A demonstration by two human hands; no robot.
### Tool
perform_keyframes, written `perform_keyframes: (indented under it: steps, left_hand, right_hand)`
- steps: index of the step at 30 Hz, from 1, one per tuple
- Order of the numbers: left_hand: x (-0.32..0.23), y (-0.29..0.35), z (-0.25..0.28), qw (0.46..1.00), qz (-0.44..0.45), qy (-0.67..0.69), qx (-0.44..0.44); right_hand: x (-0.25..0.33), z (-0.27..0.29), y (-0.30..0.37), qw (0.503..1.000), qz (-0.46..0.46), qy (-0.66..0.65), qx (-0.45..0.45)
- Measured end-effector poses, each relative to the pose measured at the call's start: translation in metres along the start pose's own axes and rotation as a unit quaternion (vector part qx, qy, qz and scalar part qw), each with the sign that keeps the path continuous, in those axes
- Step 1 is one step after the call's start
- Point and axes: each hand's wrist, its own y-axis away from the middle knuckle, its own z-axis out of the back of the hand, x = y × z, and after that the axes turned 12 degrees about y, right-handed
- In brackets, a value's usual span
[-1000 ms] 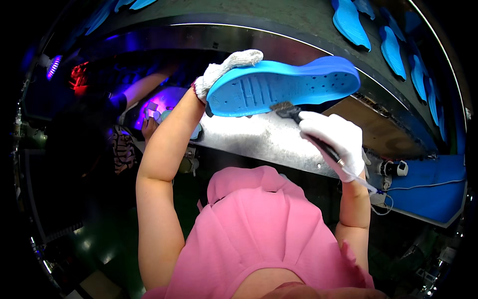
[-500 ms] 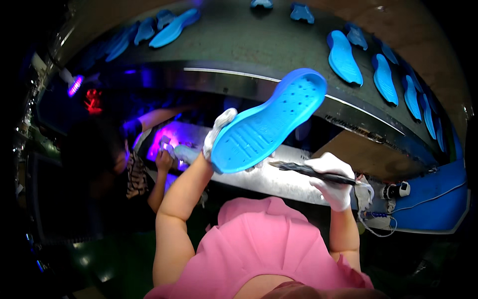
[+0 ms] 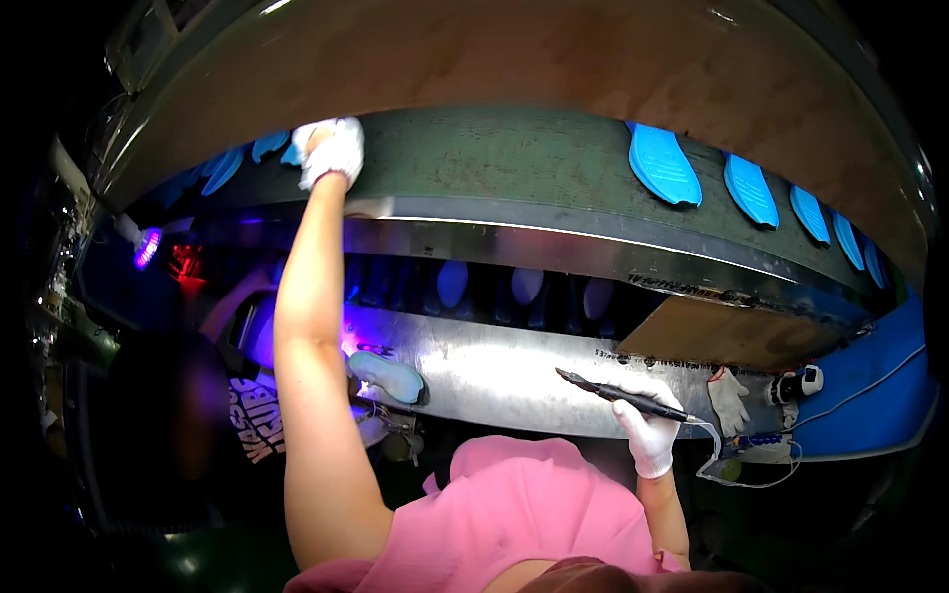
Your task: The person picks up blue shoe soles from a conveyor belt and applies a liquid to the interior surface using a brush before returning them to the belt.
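Note:
My left arm reaches far forward to the green conveyor belt. My gloved left hand is over the belt, right beside a small blue shoe part; its fingertips are hidden, so any hold is unclear. My gloved right hand is closed round a black pen-shaped tool with a brown, brush-like tip and a pale tube at its back end. The tip points left above the metal worktop. Toward the worktop's left lies a pale blue-green sole.
Several blue soles lie along the belt's right side. More soles stand under the belt. A spare white glove and a white-and-black device are at the right. A co-worker sits left, near a purple lamp.
My left hand has moved from in front of me, where it held a large blue sole, to the belt at far left. That sole is out of my view. The right-hand tool has shifted slightly lower.

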Motion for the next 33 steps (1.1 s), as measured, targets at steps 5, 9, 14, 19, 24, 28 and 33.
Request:
perform_keyframes:
  steps: [5, 9, 14, 19, 24, 28, 33]
  left_hand:
    - [0.057, 0.032, 0.021, 0.976, 0.194, -0.050, 0.089]
    - [0.069, 0.024, 0.010, 0.977, 0.176, -0.005, 0.121]
    - [0.027, 0.049, 0.024, 0.983, -0.024, 0.184, 0.019]
    - [-0.021, 0.132, 0.052, 0.884, -0.077, 0.458, -0.052]
    - [-0.074, 0.225, 0.134, 0.493, 0.200, 0.841, -0.099]
    - [-0.083, 0.238, 0.144, 0.124, 0.315, 0.919, 0.204]
    - [-0.133, 0.252, 0.116, 0.046, 0.309, 0.930, 0.192]
  right_hand:
    - [0.003, -0.013, 0.004, 0.984, -0.083, -0.143, -0.062]
    - [0.001, -0.023, 0.004, 0.983, -0.113, -0.117, -0.088]
    - [0.000, -0.029, -0.006, 0.975, -0.144, -0.113, -0.126]
    - [-0.001, -0.025, -0.027, 0.978, -0.141, -0.075, -0.136]
    - [-0.006, -0.016, -0.044, 0.955, -0.150, -0.160, -0.197]
    - [-0.004, -0.013, -0.047, 0.930, -0.175, -0.266, -0.184]
    - [-0.015, -0.011, -0.038, 0.941, -0.137, -0.291, -0.108]
